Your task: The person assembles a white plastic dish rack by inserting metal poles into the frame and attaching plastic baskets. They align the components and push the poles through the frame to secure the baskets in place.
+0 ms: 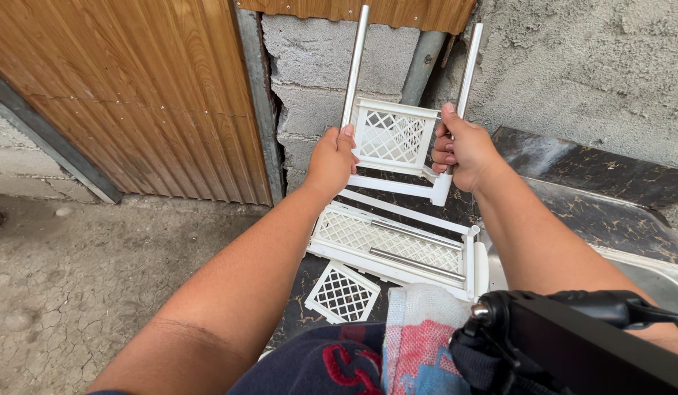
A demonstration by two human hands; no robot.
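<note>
Nearest, a folded cloth (419, 329) and a small white lattice panel (342, 292) on the dark surface (609, 212). Just beyond, a long lattice shelf (386, 241) lying flat. Farther, left hand (331, 161) and right hand (463, 150) each wrapped around a metal tube (353, 66) of the upright white rack (394, 139), against the block wall (317, 51).

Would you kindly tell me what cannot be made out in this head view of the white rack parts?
- Metal rods: tops cut off by the frame's upper edge.
- Left hand fingers: hidden behind the hand.
- Lattice shelf: near corner covered by the cloth.
- Sink: hidden by the right forearm and black device.
</note>
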